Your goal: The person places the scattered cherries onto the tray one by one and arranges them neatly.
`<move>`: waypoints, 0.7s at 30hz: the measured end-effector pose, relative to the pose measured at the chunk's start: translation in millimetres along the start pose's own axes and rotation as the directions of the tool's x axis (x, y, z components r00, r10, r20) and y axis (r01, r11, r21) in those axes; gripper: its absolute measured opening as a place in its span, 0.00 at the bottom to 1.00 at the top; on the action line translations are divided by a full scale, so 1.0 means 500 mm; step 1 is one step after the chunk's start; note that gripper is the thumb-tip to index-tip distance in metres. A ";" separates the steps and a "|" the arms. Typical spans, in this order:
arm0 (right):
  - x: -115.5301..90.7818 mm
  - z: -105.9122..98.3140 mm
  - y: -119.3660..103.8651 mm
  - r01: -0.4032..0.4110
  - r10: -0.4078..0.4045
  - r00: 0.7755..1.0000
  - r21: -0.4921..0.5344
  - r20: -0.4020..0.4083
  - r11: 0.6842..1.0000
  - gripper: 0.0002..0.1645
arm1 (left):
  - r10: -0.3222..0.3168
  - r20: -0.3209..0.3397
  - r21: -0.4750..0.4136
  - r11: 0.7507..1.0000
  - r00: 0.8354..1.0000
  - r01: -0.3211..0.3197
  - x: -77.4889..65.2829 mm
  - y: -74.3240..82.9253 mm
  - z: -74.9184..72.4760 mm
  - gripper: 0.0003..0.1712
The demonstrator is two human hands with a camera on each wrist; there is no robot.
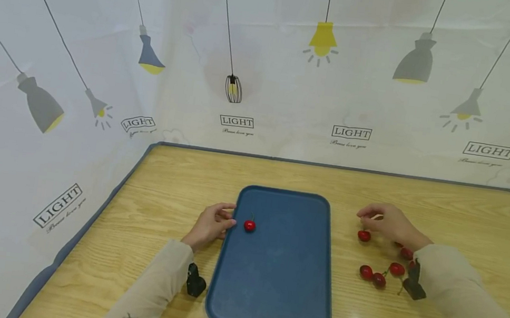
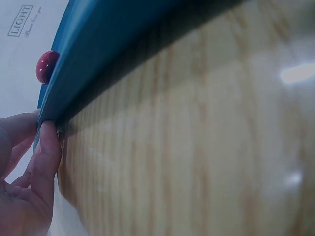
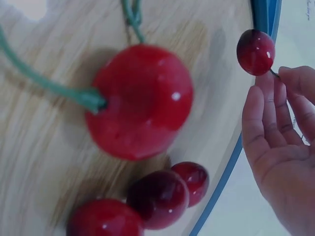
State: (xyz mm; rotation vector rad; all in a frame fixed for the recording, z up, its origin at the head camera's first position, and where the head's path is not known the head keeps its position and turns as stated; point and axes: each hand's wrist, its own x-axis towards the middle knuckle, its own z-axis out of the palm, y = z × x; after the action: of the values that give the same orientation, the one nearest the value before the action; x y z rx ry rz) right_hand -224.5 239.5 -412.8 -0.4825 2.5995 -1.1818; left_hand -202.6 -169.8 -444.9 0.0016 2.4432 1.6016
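Note:
My left hand (image 1: 210, 225) holds the left rim of a blue tray (image 1: 276, 278), thumb and fingers at its edge in the left wrist view. One red cherry (image 1: 249, 225) with a stem sits on the tray near that hand. To the right of the tray, my right hand (image 1: 390, 224) pinches the stem of another red cherry (image 3: 255, 51) between thumb and fingertips. That cherry hangs below the fingers. Several more cherries (image 1: 379, 280) lie on the table, nearer to me and partly hidden by the right hand and sleeve.
The tray lies on a light wood-grain table (image 1: 176, 176) with a dark blue edge. White sheeting (image 1: 283, 88) printed with lamps stands behind and to the left. A black wrist device (image 1: 195, 281) sits on the left sleeve, another (image 1: 413, 284) on the right.

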 end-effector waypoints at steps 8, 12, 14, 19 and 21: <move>0.002 0.010 -0.018 -0.007 0.008 1.000 0.096 -0.011 0.995 0.15 | 0.000 0.001 -0.007 1.000 1.000 0.000 0.001 -0.001 0.000 0.24; 0.004 0.014 -0.022 0.003 -0.001 1.000 0.139 -0.015 0.990 0.15 | 0.001 -0.001 0.001 1.000 1.000 -0.001 0.000 -0.001 0.000 0.24; 0.006 0.016 -0.023 0.005 -0.001 1.000 0.141 -0.026 0.990 0.15 | 0.000 -0.003 0.002 1.000 1.000 0.000 0.000 0.000 0.000 0.24; 0.010 0.019 -0.027 0.016 -0.009 0.998 0.123 -0.055 0.992 0.15 | -0.003 -0.003 0.003 1.000 1.000 0.003 -0.003 0.002 0.001 0.24; 0.012 0.021 -0.029 0.027 -0.020 0.997 0.111 -0.069 0.993 0.15 | -0.003 -0.004 0.003 1.000 1.000 0.003 -0.004 0.003 0.001 0.24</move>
State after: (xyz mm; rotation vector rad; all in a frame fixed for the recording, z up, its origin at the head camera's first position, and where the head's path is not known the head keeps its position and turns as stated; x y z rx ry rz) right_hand -223.7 221.2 -408.9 -0.4587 2.5724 -1.3661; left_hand -200.7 -169.1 -443.1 -0.0046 2.4474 1.5977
